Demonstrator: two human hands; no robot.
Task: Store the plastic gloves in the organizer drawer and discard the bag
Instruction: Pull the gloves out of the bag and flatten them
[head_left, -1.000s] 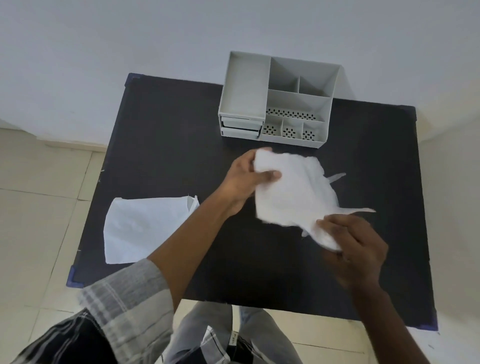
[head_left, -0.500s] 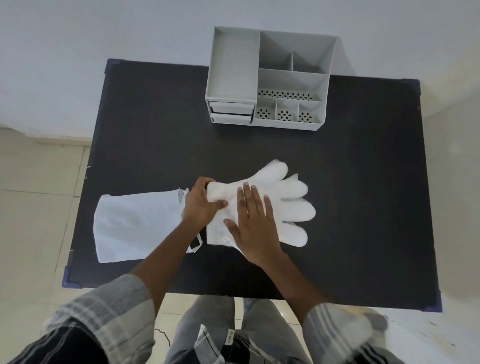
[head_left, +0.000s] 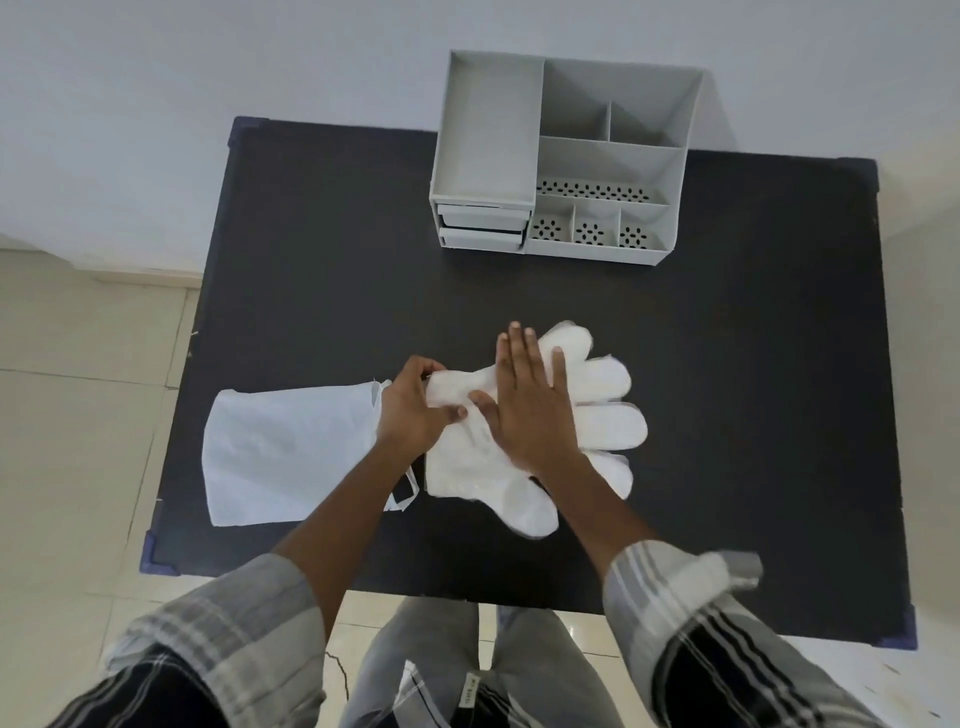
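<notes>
A stack of translucent white plastic gloves (head_left: 597, 415) lies flat in the middle of the black table (head_left: 311, 260), fingers pointing right. My left hand (head_left: 410, 410) pinches the cuff edge of the stack, partly rolled over. My right hand (head_left: 530, 405) lies flat and spread on top of the gloves, pressing them down. The empty white plastic bag (head_left: 285, 452) lies flat on the table just left of my left hand. The grey desk organizer (head_left: 561, 161) stands at the table's far edge, with two shut drawers (head_left: 480, 228) at its front left.
The organizer has several open compartments, some with perforated floors. A white wall rises behind the table. Beige floor tiles (head_left: 78, 415) lie to the left, and my legs show below the near edge.
A second ago both hands held the gloves in the air. They came down onto the table, and my right hand has slid further over them while my left hand folds the cuff edge.
</notes>
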